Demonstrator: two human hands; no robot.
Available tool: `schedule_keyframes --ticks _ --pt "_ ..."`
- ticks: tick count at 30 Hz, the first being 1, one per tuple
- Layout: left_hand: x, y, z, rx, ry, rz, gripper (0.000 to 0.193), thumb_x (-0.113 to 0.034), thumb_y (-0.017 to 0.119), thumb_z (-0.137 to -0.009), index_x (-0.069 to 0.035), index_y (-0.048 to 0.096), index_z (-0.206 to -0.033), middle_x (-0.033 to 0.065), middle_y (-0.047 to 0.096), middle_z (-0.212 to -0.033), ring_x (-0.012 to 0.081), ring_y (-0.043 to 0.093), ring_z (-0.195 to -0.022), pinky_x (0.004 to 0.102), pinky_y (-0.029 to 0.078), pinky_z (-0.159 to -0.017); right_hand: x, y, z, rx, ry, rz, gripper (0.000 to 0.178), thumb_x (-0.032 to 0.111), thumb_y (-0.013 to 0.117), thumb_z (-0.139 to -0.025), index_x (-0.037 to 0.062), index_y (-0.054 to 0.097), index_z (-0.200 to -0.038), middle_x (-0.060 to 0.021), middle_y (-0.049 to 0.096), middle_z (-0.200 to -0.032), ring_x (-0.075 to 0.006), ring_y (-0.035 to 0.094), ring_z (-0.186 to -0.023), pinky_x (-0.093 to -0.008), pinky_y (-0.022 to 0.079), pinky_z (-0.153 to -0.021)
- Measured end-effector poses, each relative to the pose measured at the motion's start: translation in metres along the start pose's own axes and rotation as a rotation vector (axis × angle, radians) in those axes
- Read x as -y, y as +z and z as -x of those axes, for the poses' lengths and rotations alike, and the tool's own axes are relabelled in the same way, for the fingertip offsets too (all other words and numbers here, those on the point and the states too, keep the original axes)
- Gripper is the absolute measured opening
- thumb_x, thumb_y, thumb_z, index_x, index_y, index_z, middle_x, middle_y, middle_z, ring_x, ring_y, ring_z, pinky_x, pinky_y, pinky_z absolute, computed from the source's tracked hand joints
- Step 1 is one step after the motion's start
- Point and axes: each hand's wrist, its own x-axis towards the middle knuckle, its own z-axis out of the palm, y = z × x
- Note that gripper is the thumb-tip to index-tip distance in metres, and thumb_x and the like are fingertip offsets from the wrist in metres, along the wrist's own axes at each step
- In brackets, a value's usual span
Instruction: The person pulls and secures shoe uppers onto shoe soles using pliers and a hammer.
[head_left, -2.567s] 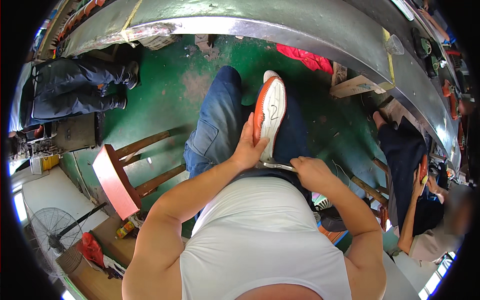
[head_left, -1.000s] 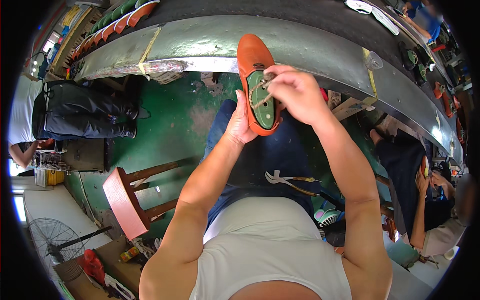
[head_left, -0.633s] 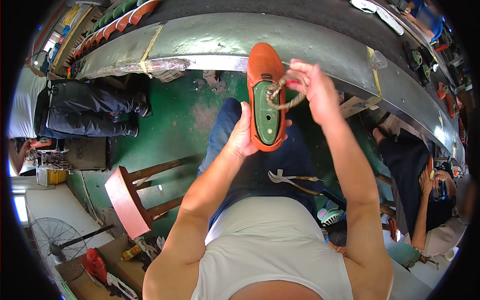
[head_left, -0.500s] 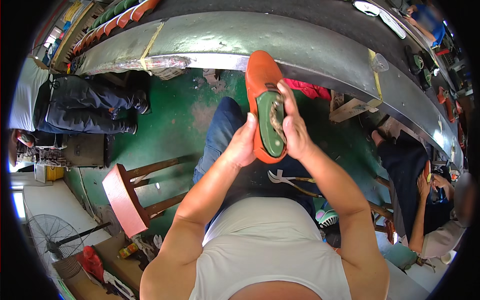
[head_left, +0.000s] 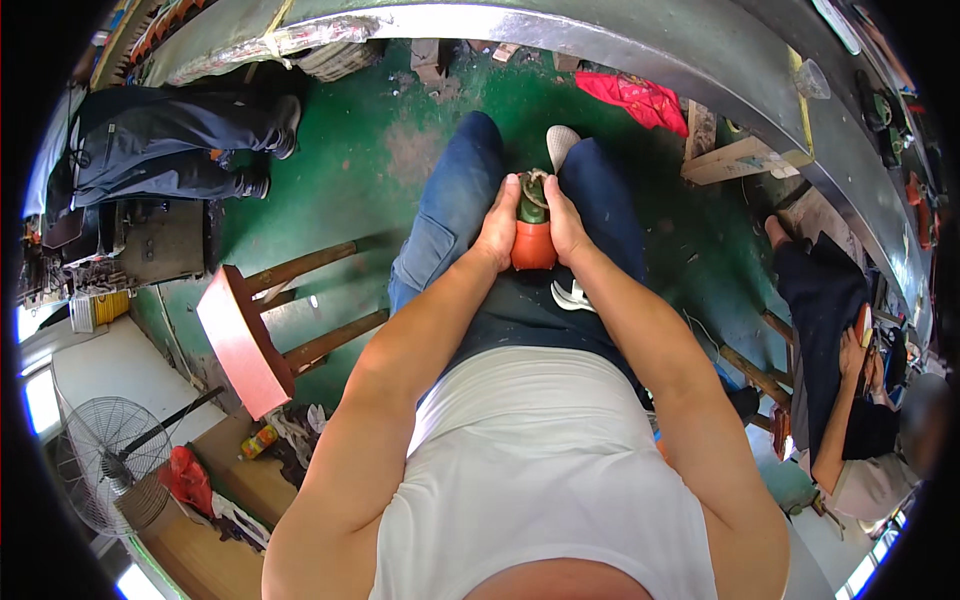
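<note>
An orange-brown shoe (head_left: 534,247) is held between my two hands, low over my lap, its rounded heel end toward me. Inside its opening sits a green shoe last (head_left: 531,212) with a loop of frayed cord (head_left: 538,186) on top. My left hand (head_left: 500,222) closes on the shoe's left side and my right hand (head_left: 566,220) on its right side, thumbs along the top. The toe end is hidden beyond my hands. On my lap, by my right forearm, lies a metal tool with curved jaws (head_left: 573,297), partly covered.
A long metal-edged bench (head_left: 640,50) curves across the far side. A reddish wooden stool (head_left: 245,340) stands left, a wire fan (head_left: 115,455) lower left. A red cloth (head_left: 640,102) lies under the bench. One person stands at left; another sits at right, handling a shoe.
Both hands have brought the shoe down and nearer, from in front of the bench to between my thighs. It now shows mainly its heel end. My view has tilted downward.
</note>
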Motion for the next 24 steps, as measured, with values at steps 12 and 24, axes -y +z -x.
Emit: schedule_keyframes --ticks 12,24 --pt "-0.018 0.027 0.013 0.067 0.377 -0.285 0.095 -0.052 0.06 -0.096 -0.002 0.01 -0.159 0.0222 0.033 -0.156 0.0308 0.037 -0.142 0.0394 0.033 -0.115 0.021 -0.014 -0.003 0.159 -0.495 0.301 0.048 0.036 0.05 -0.103 -0.0014 0.058 -0.132 -0.0159 0.063 -0.13 -0.0265 0.058 -0.122 -0.0349 0.042 -0.106" --pt "-0.162 0.136 0.081 0.361 1.294 -0.99 0.083 -0.037 0.058 -0.097 0.005 0.018 -0.156 0.0329 0.009 -0.161 0.0464 0.007 -0.152 0.0546 0.016 -0.119 0.253 -0.01 0.067 0.347 -0.274 -0.218 0.105 0.014 0.078 -0.063 0.0044 0.026 -0.155 -0.0131 0.051 -0.141 -0.0291 0.052 -0.131 -0.0426 0.042 -0.111"
